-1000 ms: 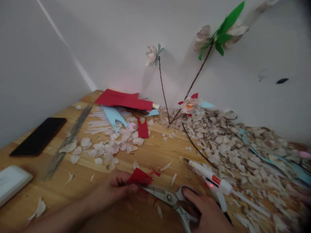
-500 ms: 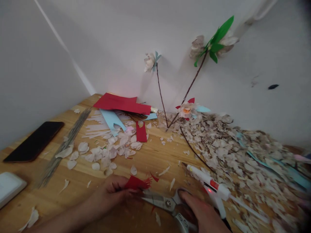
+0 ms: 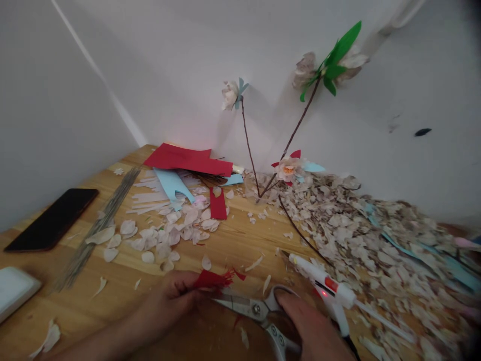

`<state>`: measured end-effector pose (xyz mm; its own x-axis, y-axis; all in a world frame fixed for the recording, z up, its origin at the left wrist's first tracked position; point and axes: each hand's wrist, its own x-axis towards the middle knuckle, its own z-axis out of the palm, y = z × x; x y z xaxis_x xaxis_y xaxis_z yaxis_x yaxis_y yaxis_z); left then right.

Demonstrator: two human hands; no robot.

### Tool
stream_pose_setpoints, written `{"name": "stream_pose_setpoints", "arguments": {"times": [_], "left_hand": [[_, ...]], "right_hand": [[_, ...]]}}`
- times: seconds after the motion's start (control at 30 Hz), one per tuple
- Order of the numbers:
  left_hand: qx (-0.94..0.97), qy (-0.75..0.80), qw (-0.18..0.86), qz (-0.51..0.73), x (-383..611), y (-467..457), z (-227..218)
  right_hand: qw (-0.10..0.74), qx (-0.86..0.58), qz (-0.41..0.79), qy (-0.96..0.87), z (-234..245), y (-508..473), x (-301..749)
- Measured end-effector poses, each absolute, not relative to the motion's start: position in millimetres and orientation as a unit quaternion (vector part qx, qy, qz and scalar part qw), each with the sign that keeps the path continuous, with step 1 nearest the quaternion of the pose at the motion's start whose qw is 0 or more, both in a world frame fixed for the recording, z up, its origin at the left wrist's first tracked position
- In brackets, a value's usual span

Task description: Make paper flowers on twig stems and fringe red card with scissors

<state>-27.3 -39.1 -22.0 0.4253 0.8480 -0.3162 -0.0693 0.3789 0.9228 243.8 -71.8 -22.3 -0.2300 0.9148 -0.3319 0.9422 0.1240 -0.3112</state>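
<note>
My left hand pinches a small piece of red paper whose right end is cut into a thin fringe. My right hand grips the handles of a pair of metal scissors. The blades point left and lie at the near edge of the red paper, by my left fingertips; their tips are partly hidden there. A loose red scrap rests just beyond the fringe. To the right of the scissors lies a white glue gun with a red light on and a glue stick in its back.
Pale petals are scattered mid-table, near red sheets and a cut light-blue sheet. Dried petals heap at the right. Wires and a phone lie left. Flower stems lean on the wall.
The scissors and my right hand have shifted slightly left, bringing the blades further along the red paper. My left hand still holds the paper in nearly the same place.
</note>
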Motion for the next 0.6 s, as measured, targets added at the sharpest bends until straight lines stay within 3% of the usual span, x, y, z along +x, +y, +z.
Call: {"name": "stream_pose_setpoints", "arguments": {"times": [0.33,0.6], "left_hand": [[0.46,0.44,0.701,0.323,-29,-39,-22],[0.451,0.433,0.704,0.335,-28,-40,-24]], "right_hand": [[0.053,0.597,-0.213,0.772,-26,-74,248],[-0.017,0.622,-0.234,0.747,-22,-77,241]]}}
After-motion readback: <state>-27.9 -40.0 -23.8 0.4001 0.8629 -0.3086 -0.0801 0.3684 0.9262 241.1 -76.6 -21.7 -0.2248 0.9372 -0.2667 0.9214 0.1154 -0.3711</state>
